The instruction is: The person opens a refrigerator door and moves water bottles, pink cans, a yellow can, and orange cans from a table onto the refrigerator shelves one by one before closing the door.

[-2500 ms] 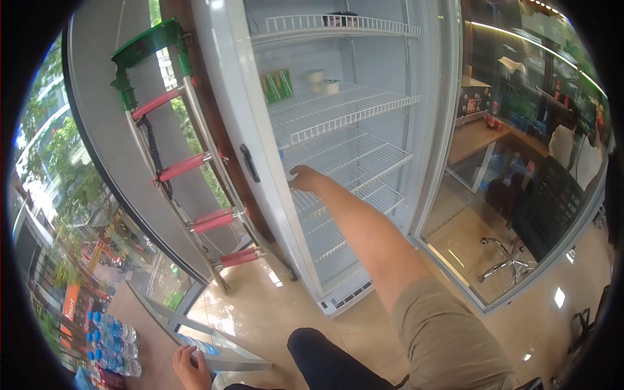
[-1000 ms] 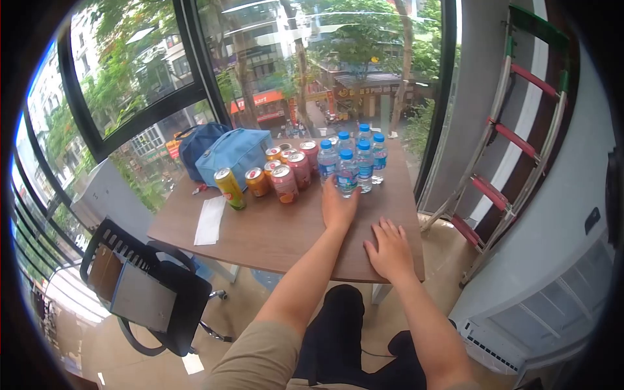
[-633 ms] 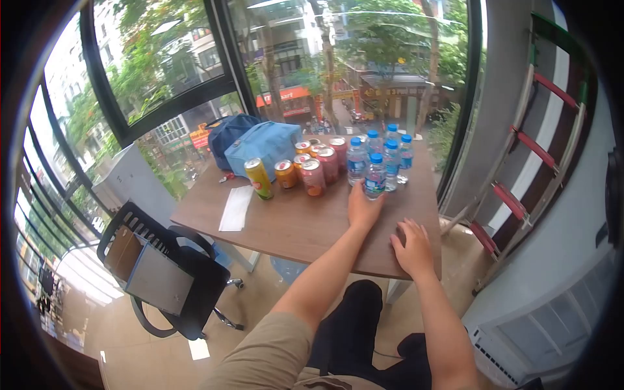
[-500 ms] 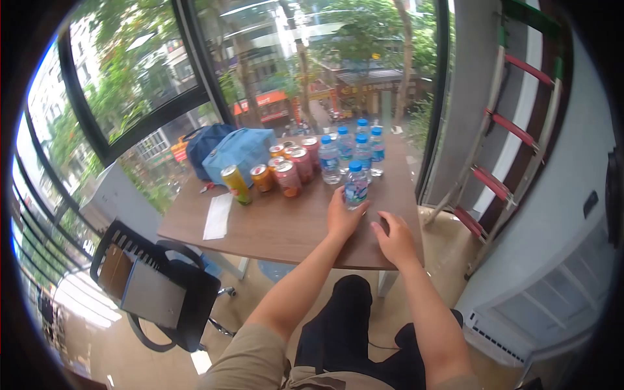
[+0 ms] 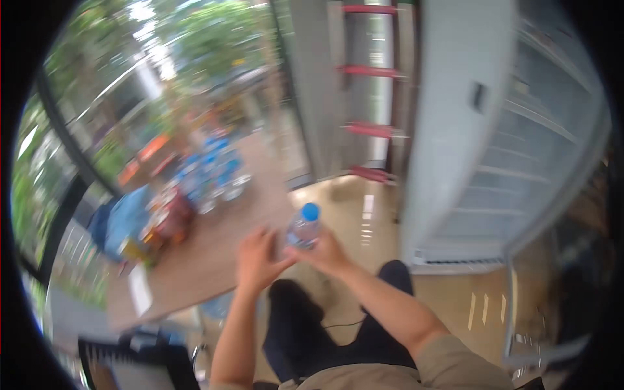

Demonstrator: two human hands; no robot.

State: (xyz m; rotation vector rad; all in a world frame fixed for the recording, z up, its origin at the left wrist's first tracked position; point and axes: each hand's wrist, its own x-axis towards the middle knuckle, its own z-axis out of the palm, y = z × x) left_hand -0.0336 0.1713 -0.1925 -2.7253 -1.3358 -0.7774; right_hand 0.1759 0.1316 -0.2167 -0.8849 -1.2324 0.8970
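Observation:
A small clear water bottle (image 5: pixel 304 229) with a blue cap is upright in my right hand (image 5: pixel 325 252), its fingers wrapped round the lower part. Just left of the bottle is my left hand (image 5: pixel 259 257), fingers apart and thumb pointing at the bottle's base. Both hands are in front of the table's right edge, above my lap. On the wooden table (image 5: pixel 214 247), a blurred group of similar blue-capped bottles (image 5: pixel 214 172) stands near the window, with several drink cans (image 5: pixel 170 211) beside them.
Blue bags (image 5: pixel 130 218) and a white paper sheet (image 5: pixel 140 289) lie on the table's left part. A black chair (image 5: pixel 140 357) is at lower left. Right of the table are a ladder with red rungs (image 5: pixel 370 130) and a white glass-front cabinet (image 5: pixel 448 162) with shelves.
The view has swung right, blurring the scene. The bottle has left the table and passed from my left hand to my right. My left hand has let go and moved beside it.

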